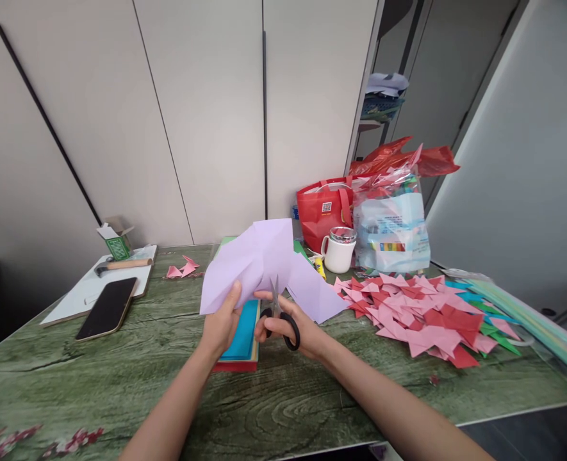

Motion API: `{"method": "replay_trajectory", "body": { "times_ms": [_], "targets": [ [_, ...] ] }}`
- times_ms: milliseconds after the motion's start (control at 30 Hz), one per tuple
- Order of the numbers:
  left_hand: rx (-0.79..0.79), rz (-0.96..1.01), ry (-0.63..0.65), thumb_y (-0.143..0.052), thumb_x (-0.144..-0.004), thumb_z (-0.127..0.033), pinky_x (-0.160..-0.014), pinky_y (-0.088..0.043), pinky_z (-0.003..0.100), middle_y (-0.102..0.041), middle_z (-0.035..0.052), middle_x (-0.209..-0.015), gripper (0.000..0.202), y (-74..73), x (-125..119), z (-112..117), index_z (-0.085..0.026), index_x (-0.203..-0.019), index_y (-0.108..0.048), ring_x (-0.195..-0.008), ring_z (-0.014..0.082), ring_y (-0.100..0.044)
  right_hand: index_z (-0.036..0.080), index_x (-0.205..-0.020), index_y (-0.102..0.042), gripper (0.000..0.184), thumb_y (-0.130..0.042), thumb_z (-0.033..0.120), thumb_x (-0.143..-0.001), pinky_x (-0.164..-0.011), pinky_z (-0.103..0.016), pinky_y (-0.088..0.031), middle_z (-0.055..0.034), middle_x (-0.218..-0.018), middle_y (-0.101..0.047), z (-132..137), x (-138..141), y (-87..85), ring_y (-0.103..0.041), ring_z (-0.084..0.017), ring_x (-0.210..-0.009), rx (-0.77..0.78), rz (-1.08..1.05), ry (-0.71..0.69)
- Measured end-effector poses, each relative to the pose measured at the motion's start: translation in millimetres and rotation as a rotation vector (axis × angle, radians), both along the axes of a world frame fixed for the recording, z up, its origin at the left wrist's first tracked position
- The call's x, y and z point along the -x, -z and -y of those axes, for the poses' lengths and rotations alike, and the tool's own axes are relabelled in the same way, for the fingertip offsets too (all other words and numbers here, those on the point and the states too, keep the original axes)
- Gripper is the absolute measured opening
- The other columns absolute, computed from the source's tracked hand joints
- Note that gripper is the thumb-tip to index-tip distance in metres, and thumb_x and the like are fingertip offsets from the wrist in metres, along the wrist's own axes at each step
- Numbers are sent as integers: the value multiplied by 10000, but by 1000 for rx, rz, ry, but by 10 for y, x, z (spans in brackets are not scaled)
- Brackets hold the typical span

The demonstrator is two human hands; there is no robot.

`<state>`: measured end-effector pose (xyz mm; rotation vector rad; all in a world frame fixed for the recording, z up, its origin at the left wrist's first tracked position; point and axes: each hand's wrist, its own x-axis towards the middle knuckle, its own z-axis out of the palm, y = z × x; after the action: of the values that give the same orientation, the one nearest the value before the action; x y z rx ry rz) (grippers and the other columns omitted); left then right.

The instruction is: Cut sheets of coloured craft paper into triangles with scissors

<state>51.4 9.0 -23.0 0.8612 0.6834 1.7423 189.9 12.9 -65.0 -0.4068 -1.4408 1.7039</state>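
Note:
A creased sheet of lilac paper (245,259) is raised over the table, its lower edge pinched in my left hand (224,320). My right hand (295,323) has its fingers through the black handles of a pair of scissors (276,301). The blades point up against the lower edge of the sheet; whether they are cutting into it I cannot tell. Another lilac piece of paper (316,291) lies just to the right, behind the scissors. Beneath my hands is a stack of coloured paper (242,333), blue on top with red at the bottom.
Pink and red folded paper pieces (422,307) are heaped at right. Behind stand a white mug (339,251), a red bag (319,218) and a plastic bag (393,230). At left are a phone (107,308), a hammer (124,264) on a white board and a small green box (116,243).

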Motion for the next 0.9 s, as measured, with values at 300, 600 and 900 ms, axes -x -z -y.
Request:
{"method": "replay_trajectory", "body": {
  "times_ms": [300, 600, 900],
  "targets": [
    [48, 24, -28, -706, -602, -144, -885, -435, 327, -691, 28, -930, 416, 0, 58, -24, -201, -1004, -617, -990, 210, -580, 204, -1245, -344, 624, -652, 310, -712, -734, -328, -434, -13, -764, -616, -20, 22, 29, -579, -140, -697, -70, 35, 59],
    [88, 110, -25, -649, -679, -154, -789, -481, 261, -689, 35, -879, 303, -3, -22, -9, -171, -978, -608, -824, 145, -625, 192, -1209, -390, 618, -665, 358, -680, -729, -317, -437, -14, -800, -607, 17, 32, -14, -562, -157, -727, -78, 84, 29],
    [25, -48, -87, -689, -630, -197, -784, -456, 261, -678, 23, -918, 314, 122, -62, -10, -181, -938, -629, -881, 169, -596, 158, -915, -560, 355, -647, 409, -680, -711, -327, -468, -11, -718, -595, 7, 77, -25, -572, -159, -682, -10, 29, 182]
  ]
}}
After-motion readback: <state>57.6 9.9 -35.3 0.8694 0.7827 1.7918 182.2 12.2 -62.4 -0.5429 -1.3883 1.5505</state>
